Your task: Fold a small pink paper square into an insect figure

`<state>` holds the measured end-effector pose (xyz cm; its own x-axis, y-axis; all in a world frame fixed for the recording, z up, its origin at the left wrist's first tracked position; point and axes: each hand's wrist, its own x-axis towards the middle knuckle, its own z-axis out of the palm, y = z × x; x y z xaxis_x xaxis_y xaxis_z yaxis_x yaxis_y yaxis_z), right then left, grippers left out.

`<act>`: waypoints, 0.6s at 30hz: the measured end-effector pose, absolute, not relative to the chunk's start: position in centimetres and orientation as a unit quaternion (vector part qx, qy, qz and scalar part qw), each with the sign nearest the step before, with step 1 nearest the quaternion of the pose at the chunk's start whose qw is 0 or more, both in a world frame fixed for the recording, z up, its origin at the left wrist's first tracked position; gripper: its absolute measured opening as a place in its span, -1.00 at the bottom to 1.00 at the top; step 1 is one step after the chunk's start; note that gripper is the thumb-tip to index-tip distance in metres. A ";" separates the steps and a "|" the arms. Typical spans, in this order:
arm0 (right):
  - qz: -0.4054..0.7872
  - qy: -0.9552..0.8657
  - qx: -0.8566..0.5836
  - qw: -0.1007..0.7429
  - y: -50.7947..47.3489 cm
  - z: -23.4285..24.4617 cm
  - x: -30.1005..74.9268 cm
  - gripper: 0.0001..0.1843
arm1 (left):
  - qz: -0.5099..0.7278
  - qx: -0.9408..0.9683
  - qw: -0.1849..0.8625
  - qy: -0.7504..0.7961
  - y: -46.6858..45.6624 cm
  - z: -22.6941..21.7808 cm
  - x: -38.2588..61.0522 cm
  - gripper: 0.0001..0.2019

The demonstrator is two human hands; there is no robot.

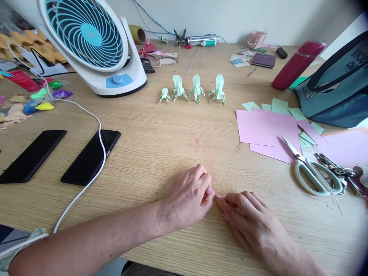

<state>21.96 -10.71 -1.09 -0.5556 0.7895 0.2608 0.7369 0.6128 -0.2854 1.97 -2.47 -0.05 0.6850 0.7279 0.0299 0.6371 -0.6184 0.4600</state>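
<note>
My left hand [189, 195] is closed just above the wooden table, its thumb and fingers pinching a small pink piece of paper [211, 190]. Most of that paper is hidden inside the fingers. My right hand [248, 222] meets it from the right, its thumb and index finger pressed together at the paper's end, right beside the left thumb. Beyond both hands, several pale green folded-paper figures [196, 88] with thin legs stand in a row. Pink paper sheets [255, 128] lie to the right of them, and white-handled scissors [312, 168] rest with their blades over a sheet's edge.
A white fan [117, 80] stands at the back left. Two black phones [33, 156] lie at left, a white cable [99, 126] crossing one. Keys [339, 168], a red flask [299, 65] and a blue bag [330, 88] occupy the right side. Green paper pieces [279, 105] lie near the bag.
</note>
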 end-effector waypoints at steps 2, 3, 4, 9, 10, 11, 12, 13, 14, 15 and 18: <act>0.071 -0.881 -0.436 0.170 -10.8 -1.0 21.9 -0.60 | 0.109 0.890 0.218 0.386 -2.5 -0.1 2.1 -0.91; 0.072 -0.881 -0.438 0.162 -10.9 -0.9 21.8 -0.60 | 0.112 0.888 0.224 0.387 -2.5 -0.1 2.1 -0.92; 0.074 -0.881 -0.441 0.154 -10.9 -0.8 21.7 -0.59 | 0.118 0.884 0.229 0.391 -2.6 -0.1 2.2 -0.93; 0.070 -0.880 -0.455 0.115 -10.7 -0.4 21.3 -0.59 | 0.146 0.875 0.250 0.388 -2.4 -0.3 2.0 -0.88; 0.075 -0.878 -0.459 0.113 -10.7 -0.4 21.3 -0.59 | 0.149 0.875 0.254 0.384 -2.3 -0.4 2.0 -0.87; 0.077 -0.873 -0.466 0.118 -10.7 -0.5 21.3 -0.61 | 0.154 0.875 0.258 0.380 -2.1 -0.4 2.0 -0.88; 0.085 -0.872 -0.466 0.123 -10.7 -0.5 21.2 -0.63 | 0.154 0.875 0.263 0.376 -2.0 -0.5 1.9 -0.88; 0.091 -0.868 -0.472 0.127 -10.7 -0.5 21.2 -0.66 | 0.155 0.874 0.268 0.375 -2.0 -0.5 1.8 -0.88; 0.091 -0.863 -0.478 0.134 -10.7 -0.6 21.2 -0.67 | 0.156 0.875 0.270 0.370 -1.9 -0.5 1.8 -0.88; 0.089 -0.861 -0.479 0.143 -10.7 -0.6 21.2 -0.68 | 0.155 0.877 0.273 0.363 -1.9 -0.5 1.7 -0.88; 0.075 -0.857 -0.486 0.152 -10.7 -0.5 21.1 -0.66 | 0.164 0.883 0.263 0.353 -2.0 -0.5 1.5 -0.85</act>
<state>21.06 -10.70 -0.54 -0.4818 0.8559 0.1878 0.8104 0.5168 -0.2762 1.53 -1.96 -0.48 0.6967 0.7100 0.1024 0.5377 -0.6113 0.5807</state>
